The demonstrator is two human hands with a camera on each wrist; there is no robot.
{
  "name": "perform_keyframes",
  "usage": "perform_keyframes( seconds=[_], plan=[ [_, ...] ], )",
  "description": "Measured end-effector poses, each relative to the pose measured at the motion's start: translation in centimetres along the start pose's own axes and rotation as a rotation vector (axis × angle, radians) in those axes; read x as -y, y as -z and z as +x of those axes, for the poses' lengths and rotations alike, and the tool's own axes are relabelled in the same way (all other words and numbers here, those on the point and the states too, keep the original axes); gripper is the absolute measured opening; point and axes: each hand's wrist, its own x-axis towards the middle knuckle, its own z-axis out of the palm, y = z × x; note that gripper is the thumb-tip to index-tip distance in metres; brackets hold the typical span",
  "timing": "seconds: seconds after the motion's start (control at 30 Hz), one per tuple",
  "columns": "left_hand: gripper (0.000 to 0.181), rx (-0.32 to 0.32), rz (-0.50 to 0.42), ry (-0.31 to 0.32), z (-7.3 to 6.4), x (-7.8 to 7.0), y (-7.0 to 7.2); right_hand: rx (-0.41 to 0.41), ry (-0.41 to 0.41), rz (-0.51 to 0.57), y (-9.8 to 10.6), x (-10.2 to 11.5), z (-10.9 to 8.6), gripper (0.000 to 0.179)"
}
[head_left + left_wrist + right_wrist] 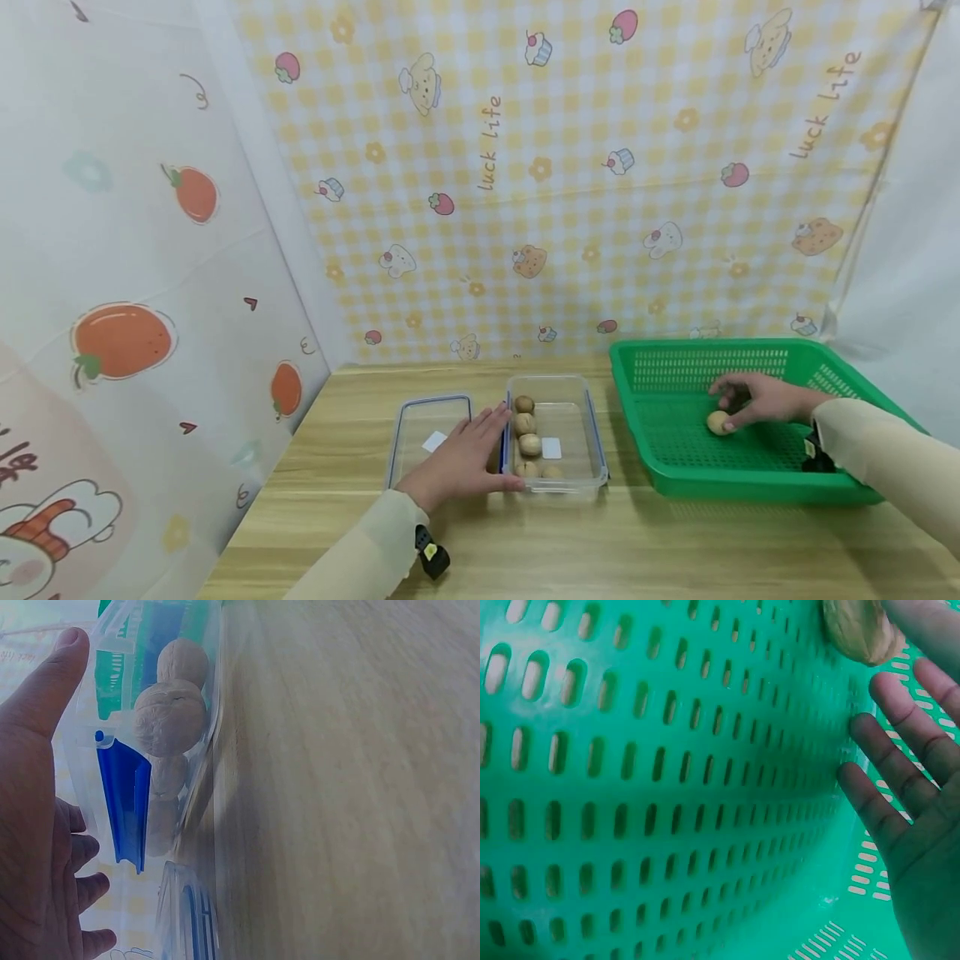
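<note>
In the head view, my right hand [765,398] is inside the green basket [660,479], its thumb at a single walnut [717,422] on the basket floor. The right wrist view has the same walnut [862,634] beside the thumb, with the other fingers [896,769] spread and apart from it. My left hand [461,458] lies with extended fingers along the left side of a clear plastic container [577,433]. Several walnuts [528,444] line that container's left side. In the left wrist view, a blue locking flap [124,802] hangs from the container near my left fingers.
A clear lid [412,425] with a blue seal lies left of the container, partly behind my left hand. The wooden table [540,550] extends in front. A checked cloth [570,225] hangs behind, and another printed cloth [150,250] hangs at left.
</note>
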Motion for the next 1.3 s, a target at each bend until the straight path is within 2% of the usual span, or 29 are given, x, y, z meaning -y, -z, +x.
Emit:
perform_keyframes(
  seconds=[0.23,0.47,0.6,0.8,0.9,1.1,1.3],
  plan=[
    [0.114,0.005,0.004,-0.007,0.0,-0.2,0.1,0.038,-0.009,-0.013,-0.1,-0.5,-0.5,0.039],
    [0.114,0.003,-0.005,-0.008,0.0,-0.4,0.1,0.032,-0.008,-0.046,0.3,-0.1,-0.7,0.028],
    [0.113,0.013,-0.004,0.003,-0.2,-0.4,0.1,-0.007,-0.041,-0.050,1.1,1.2,-0.3,0.029],
    [0.113,0.001,-0.004,0.022,-0.2,-0.6,0.4,-0.107,-0.092,-0.093,2.7,3.9,1.0,0.041],
    [0.114,0.003,-0.006,0.025,-0.1,-0.6,0.4,-0.141,-0.087,-0.118,3.3,5.4,1.8,0.047],
    [0.113,0.007,-0.006,0.019,0.0,-0.6,0.4,-0.177,-0.066,-0.205,3.5,8.0,3.3,0.050],
    [0.113,0.001,-0.006,0.005,-0.1,-0.6,0.5,-0.197,-0.048,-0.195,2.9,10.2,4.9,0.055]
  ],
)
